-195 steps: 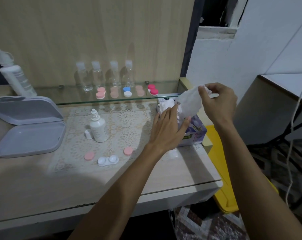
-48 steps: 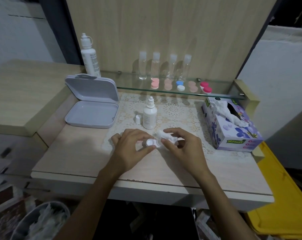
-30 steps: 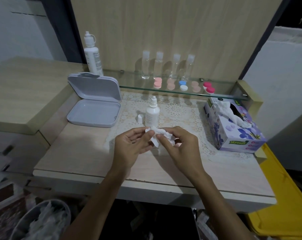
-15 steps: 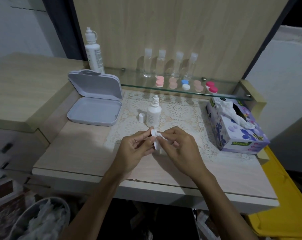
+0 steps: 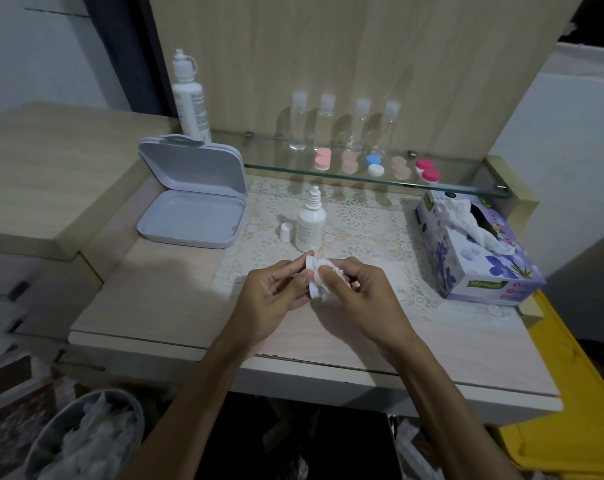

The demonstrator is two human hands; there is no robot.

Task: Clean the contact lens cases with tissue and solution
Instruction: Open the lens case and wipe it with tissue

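Wiping looks to be the step in hand, from the head view, the only one there is: the left hand (image 5: 276,292) pinches the white contact lens case (image 5: 312,280) on edge, raised above the table (image 5: 175,306) near the middle of its front edge; the right hand (image 5: 359,296) grasps a crumpled tissue (image 5: 331,275) and presses it against the case; I judge the wells are being rubbed dry. Next, I'd guess, the tissue must be turned into the other well, with the case gripped firmly, since it is small and smooth. The case is white and partly hidden by fingers and tissue. Its lids I cannot make out. The uncapped solution bottle (image 5: 310,225) stands just behind the hands; the tissue box (image 5: 466,251) sits by the right edge.
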